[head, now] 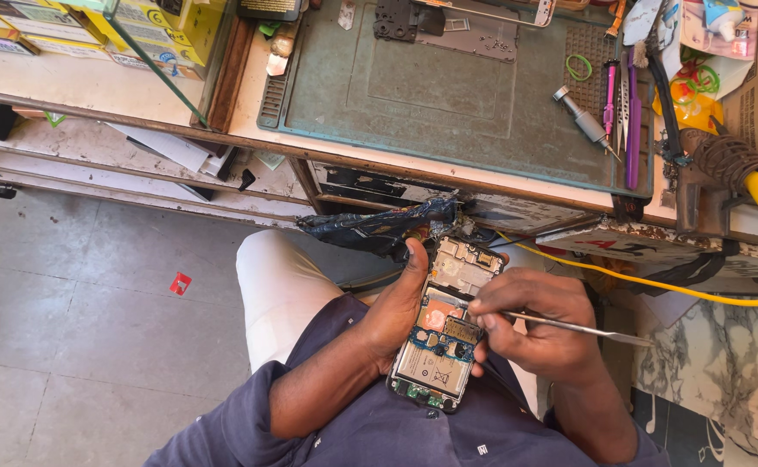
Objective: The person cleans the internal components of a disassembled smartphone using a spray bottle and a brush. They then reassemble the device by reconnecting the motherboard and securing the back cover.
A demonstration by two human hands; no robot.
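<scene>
My left hand [396,307] grips an opened phone [444,324] from its left side, thumb up along the edge. The phone's back is off, so circuit boards, an orange patch and a silver battery show. My right hand [539,329] holds a thin metal pry tool [582,329] like a pen. The tool's tip rests on the phone's middle board, and its handle sticks out to the right. Both hands are over my lap, below the workbench edge.
A green work mat [448,95] lies on the bench above, with a screwdriver [582,119], pink and purple tools [631,121] and phone parts [448,26] on it. A yellow cable [655,281] runs at right. Boxes [93,30] sit at upper left. Grey floor tiles [93,311] lie at left.
</scene>
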